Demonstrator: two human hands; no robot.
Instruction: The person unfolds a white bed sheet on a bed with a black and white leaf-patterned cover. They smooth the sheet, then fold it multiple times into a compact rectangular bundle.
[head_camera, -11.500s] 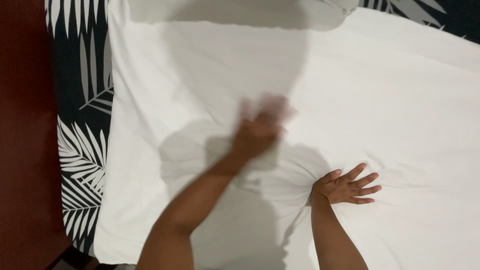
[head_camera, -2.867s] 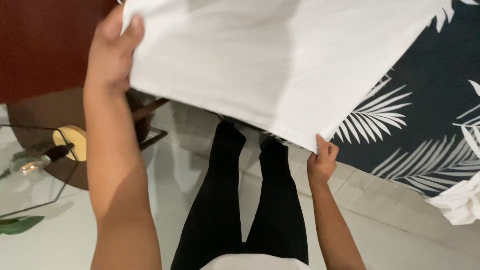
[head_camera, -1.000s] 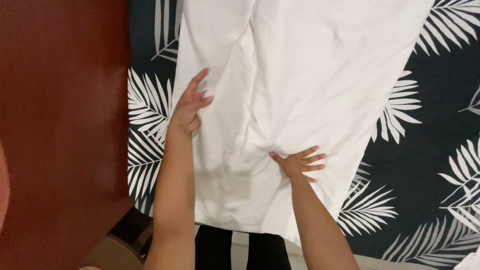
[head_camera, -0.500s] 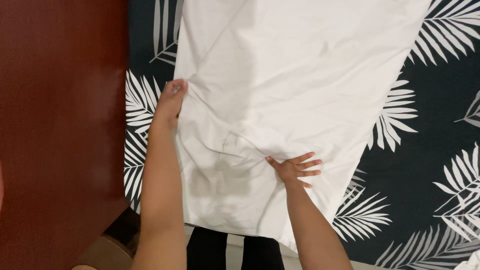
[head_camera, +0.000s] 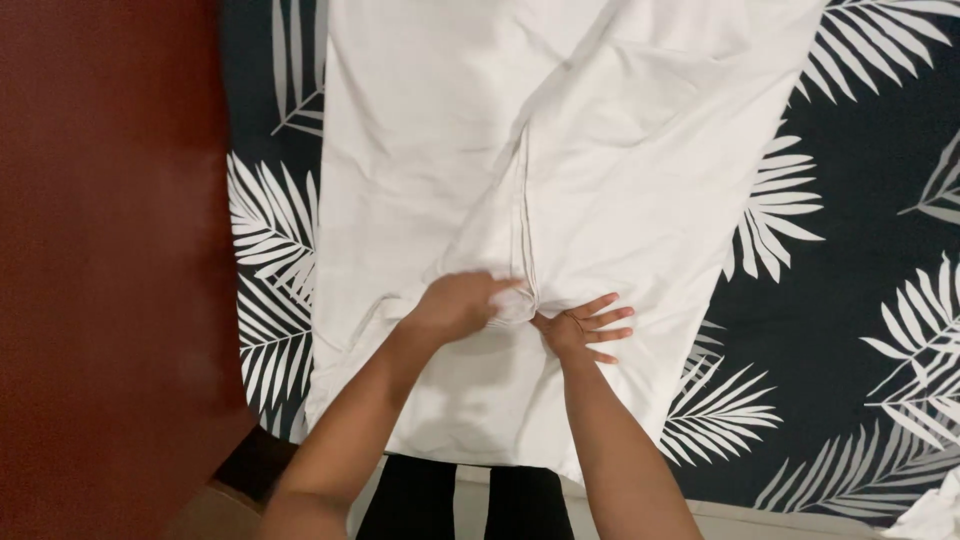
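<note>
covering most of the view, a dark navy bedspread printed with white palm fronds (head_camera: 860, 200) lies flat; every place below is given relative to it. a dark red-brown wooden panel (head_camera: 110, 250) runs along its left edge, top to bottom of the view. a large white cotton sheet (head_camera: 560, 150), folded into a long strip, lies on the bedspread's middle, reaching from the top of the view down to the bedspread's near edge. a raised fold ridge runs lengthways down the strip's centre and ends at the hands; soft creases fan out from that spot.

below the bedspread's near edge: the person's black trouser legs (head_camera: 450, 505) and a strip of pale floor (head_camera: 800, 520). at the bedspread's lower right corner a small bunch of white cloth (head_camera: 935, 515) shows, cut off by the picture's edge.

left hand (head_camera: 455, 305): over the near part of the sheet, just left of the ridge, fingers curled and pinching a bunch of the white fabric; motion blur hides the fingertips, so the exact grip is not readable.

right hand (head_camera: 585, 330): just beside the left hand, thumb side touching the bunched fabric, palm flat on the sheet, fingers spread and pointing right, pressing down, nothing clasped.

both forearms come up from the near edge.
</note>
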